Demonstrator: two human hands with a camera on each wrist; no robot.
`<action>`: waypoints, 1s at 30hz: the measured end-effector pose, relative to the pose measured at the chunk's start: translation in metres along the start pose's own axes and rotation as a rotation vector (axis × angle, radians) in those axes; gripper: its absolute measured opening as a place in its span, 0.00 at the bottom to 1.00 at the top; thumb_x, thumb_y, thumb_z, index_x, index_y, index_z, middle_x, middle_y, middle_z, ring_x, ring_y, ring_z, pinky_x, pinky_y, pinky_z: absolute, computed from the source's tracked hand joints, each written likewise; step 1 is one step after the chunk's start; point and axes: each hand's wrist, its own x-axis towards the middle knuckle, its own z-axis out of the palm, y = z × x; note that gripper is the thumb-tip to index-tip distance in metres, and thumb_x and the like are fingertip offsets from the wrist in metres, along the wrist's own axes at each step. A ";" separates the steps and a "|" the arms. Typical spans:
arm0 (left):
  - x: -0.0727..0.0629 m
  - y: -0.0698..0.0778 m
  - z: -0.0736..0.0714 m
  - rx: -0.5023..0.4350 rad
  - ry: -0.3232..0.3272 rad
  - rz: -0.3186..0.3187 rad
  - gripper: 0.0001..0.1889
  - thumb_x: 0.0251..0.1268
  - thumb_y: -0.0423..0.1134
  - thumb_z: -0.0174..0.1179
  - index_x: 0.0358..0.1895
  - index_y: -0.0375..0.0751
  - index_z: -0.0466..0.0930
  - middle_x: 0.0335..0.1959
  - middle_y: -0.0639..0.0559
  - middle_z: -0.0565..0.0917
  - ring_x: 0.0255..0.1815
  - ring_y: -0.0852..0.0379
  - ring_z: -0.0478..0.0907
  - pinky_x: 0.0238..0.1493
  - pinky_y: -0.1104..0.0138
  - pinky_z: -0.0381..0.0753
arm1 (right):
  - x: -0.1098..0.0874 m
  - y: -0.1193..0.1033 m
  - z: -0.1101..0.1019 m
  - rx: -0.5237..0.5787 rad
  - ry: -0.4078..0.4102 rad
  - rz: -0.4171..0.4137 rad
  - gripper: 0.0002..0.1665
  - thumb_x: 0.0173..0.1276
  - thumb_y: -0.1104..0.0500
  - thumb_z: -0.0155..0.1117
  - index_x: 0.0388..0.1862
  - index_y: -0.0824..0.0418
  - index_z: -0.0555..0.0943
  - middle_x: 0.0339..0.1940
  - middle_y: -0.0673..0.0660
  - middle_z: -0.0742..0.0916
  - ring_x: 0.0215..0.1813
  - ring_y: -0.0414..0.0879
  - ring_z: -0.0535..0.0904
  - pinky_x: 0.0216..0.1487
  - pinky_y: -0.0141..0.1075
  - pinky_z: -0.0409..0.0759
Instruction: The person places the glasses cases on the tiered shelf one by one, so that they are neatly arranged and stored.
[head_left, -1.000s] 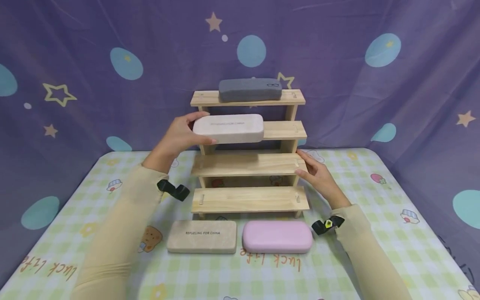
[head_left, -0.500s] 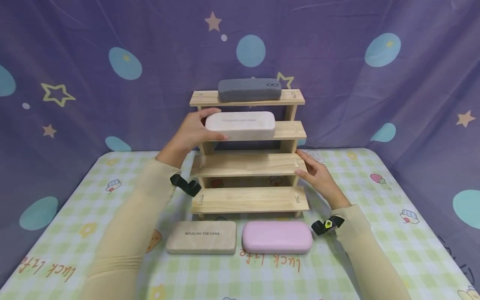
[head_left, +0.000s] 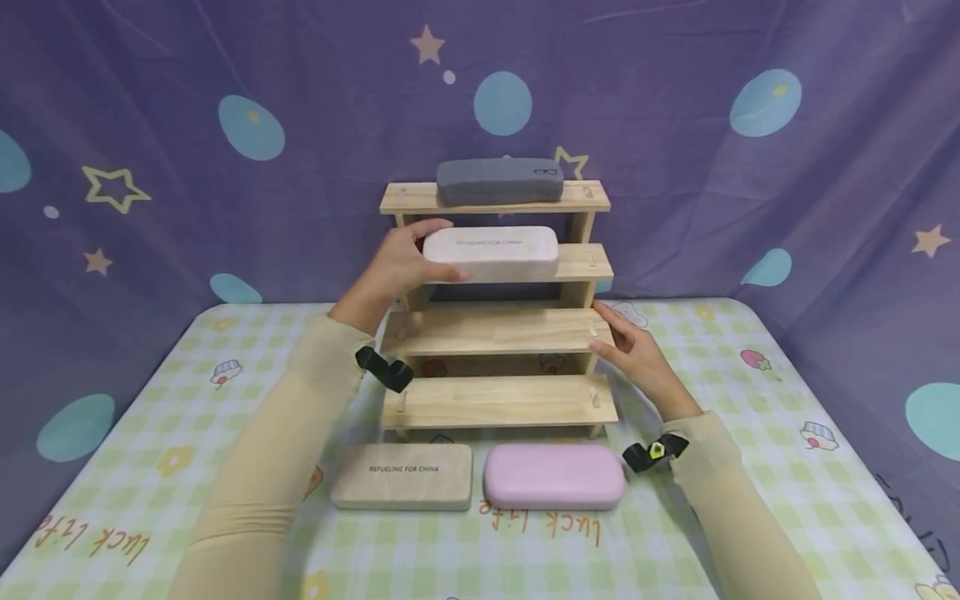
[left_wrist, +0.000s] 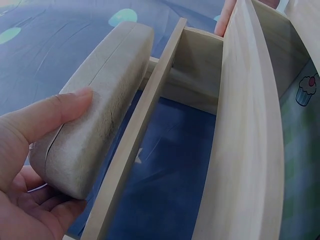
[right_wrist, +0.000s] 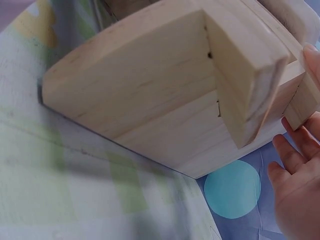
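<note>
My left hand (head_left: pixel 405 260) grips the left end of a whitish glasses case (head_left: pixel 491 252), thumb on the front side and fingers behind. This case (left_wrist: pixel 97 100) is at the second-highest step of a wooden tiered shelf (head_left: pixel 498 332); whether it touches the board, I cannot tell. My right hand (head_left: pixel 636 354) holds the right end of the step below, thumb at its front edge and a finger at the back. In the right wrist view, that hand (right_wrist: pixel 297 170) pinches the board's end. A grey-blue glasses case (head_left: pixel 500 181) lies on the top step.
In front of the shelf, a beige glasses case (head_left: pixel 402 477) and a pink glasses case (head_left: pixel 554 477) lie side by side on the checked tablecloth (head_left: pixel 750 517). Behind everything hangs a purple patterned curtain (head_left: pixel 330 150).
Held in my left hand, the whitish case has shifted right along the second-highest step, slowing over the last half second. My right hand stays in place on the shelf.
</note>
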 end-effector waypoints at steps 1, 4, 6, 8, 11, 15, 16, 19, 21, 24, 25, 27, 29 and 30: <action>0.000 0.000 0.000 -0.004 0.002 -0.002 0.40 0.38 0.26 0.75 0.63 0.39 0.71 0.52 0.41 0.77 0.45 0.54 0.73 0.42 0.68 0.73 | 0.000 0.000 0.000 0.003 -0.002 0.000 0.38 0.68 0.67 0.57 0.74 0.66 0.54 0.76 0.64 0.54 0.75 0.54 0.48 0.64 0.22 0.60; 0.002 -0.001 0.002 -0.011 0.004 -0.001 0.41 0.39 0.26 0.74 0.64 0.38 0.70 0.53 0.41 0.77 0.45 0.53 0.73 0.42 0.69 0.74 | 0.000 0.000 0.000 0.004 0.000 0.003 0.38 0.68 0.67 0.57 0.74 0.66 0.54 0.76 0.64 0.54 0.75 0.54 0.49 0.64 0.22 0.60; 0.003 -0.002 0.002 -0.020 0.003 0.001 0.41 0.39 0.26 0.74 0.64 0.38 0.69 0.53 0.41 0.77 0.45 0.53 0.73 0.42 0.69 0.74 | 0.000 0.000 0.000 -0.001 0.003 0.004 0.38 0.69 0.67 0.57 0.74 0.66 0.54 0.76 0.64 0.54 0.75 0.54 0.48 0.64 0.22 0.59; 0.003 -0.002 0.003 -0.027 0.004 0.000 0.41 0.38 0.26 0.74 0.64 0.38 0.69 0.54 0.41 0.77 0.45 0.54 0.74 0.43 0.69 0.74 | 0.000 -0.001 0.000 -0.007 0.006 0.006 0.38 0.69 0.67 0.57 0.74 0.66 0.54 0.76 0.64 0.54 0.75 0.53 0.48 0.64 0.22 0.59; 0.004 -0.002 0.004 -0.031 0.007 -0.001 0.42 0.38 0.25 0.74 0.64 0.38 0.69 0.54 0.41 0.77 0.45 0.54 0.73 0.43 0.69 0.74 | 0.000 -0.001 0.000 -0.013 0.006 0.008 0.38 0.69 0.67 0.57 0.74 0.65 0.54 0.76 0.65 0.54 0.75 0.53 0.48 0.64 0.22 0.59; 0.006 -0.004 0.004 -0.018 0.012 -0.015 0.42 0.38 0.26 0.75 0.65 0.40 0.69 0.55 0.42 0.77 0.46 0.53 0.73 0.45 0.67 0.74 | 0.000 -0.001 0.001 -0.011 0.004 0.011 0.38 0.69 0.67 0.57 0.74 0.65 0.54 0.76 0.63 0.54 0.75 0.53 0.48 0.64 0.22 0.59; 0.007 -0.004 0.004 -0.012 0.011 -0.018 0.42 0.38 0.26 0.75 0.65 0.40 0.69 0.55 0.42 0.76 0.47 0.53 0.73 0.46 0.66 0.74 | 0.000 -0.001 0.001 -0.012 0.003 0.013 0.38 0.69 0.67 0.57 0.74 0.65 0.54 0.76 0.63 0.54 0.75 0.53 0.48 0.64 0.22 0.59; 0.009 -0.006 0.005 -0.006 0.013 -0.034 0.43 0.39 0.28 0.75 0.66 0.41 0.68 0.56 0.44 0.76 0.48 0.53 0.73 0.48 0.65 0.74 | 0.000 -0.001 0.001 -0.013 0.005 0.016 0.38 0.69 0.67 0.57 0.74 0.65 0.54 0.76 0.63 0.54 0.75 0.53 0.48 0.64 0.22 0.59; 0.011 -0.006 0.006 -0.011 0.017 -0.039 0.43 0.39 0.28 0.75 0.66 0.41 0.68 0.56 0.45 0.76 0.48 0.53 0.73 0.49 0.64 0.73 | 0.000 -0.001 0.000 -0.015 0.007 0.020 0.38 0.69 0.66 0.57 0.74 0.65 0.54 0.76 0.63 0.54 0.75 0.53 0.48 0.64 0.22 0.59; 0.012 -0.005 0.008 -0.015 0.021 -0.048 0.43 0.39 0.29 0.76 0.66 0.42 0.68 0.56 0.46 0.76 0.49 0.53 0.72 0.50 0.63 0.73 | 0.000 -0.001 0.000 -0.019 0.010 0.018 0.38 0.69 0.66 0.57 0.74 0.65 0.54 0.76 0.64 0.54 0.75 0.53 0.48 0.64 0.22 0.59; 0.012 -0.005 0.008 -0.015 0.021 -0.051 0.43 0.39 0.29 0.76 0.66 0.42 0.69 0.57 0.46 0.76 0.49 0.53 0.72 0.50 0.63 0.73 | 0.000 0.000 0.000 -0.020 0.008 0.016 0.38 0.69 0.66 0.57 0.74 0.65 0.54 0.76 0.64 0.54 0.75 0.53 0.48 0.64 0.22 0.59; 0.012 -0.005 0.009 -0.009 0.023 -0.060 0.43 0.39 0.29 0.76 0.65 0.43 0.69 0.57 0.46 0.75 0.49 0.53 0.72 0.51 0.63 0.73 | 0.000 0.000 0.000 -0.018 0.005 0.015 0.38 0.69 0.66 0.57 0.74 0.65 0.54 0.76 0.64 0.54 0.75 0.53 0.48 0.64 0.22 0.59; 0.012 -0.005 0.009 0.002 0.027 -0.067 0.43 0.39 0.29 0.76 0.65 0.43 0.69 0.58 0.47 0.75 0.49 0.53 0.72 0.52 0.62 0.72 | 0.000 -0.001 0.000 -0.017 0.004 0.014 0.38 0.69 0.66 0.57 0.74 0.65 0.54 0.76 0.64 0.54 0.76 0.53 0.48 0.64 0.22 0.59; 0.012 -0.004 0.009 0.005 0.028 -0.068 0.43 0.39 0.29 0.76 0.66 0.43 0.69 0.58 0.47 0.75 0.50 0.53 0.71 0.53 0.62 0.72 | 0.000 -0.001 0.000 -0.017 0.005 0.014 0.38 0.69 0.66 0.57 0.74 0.65 0.54 0.76 0.64 0.54 0.76 0.53 0.48 0.64 0.22 0.59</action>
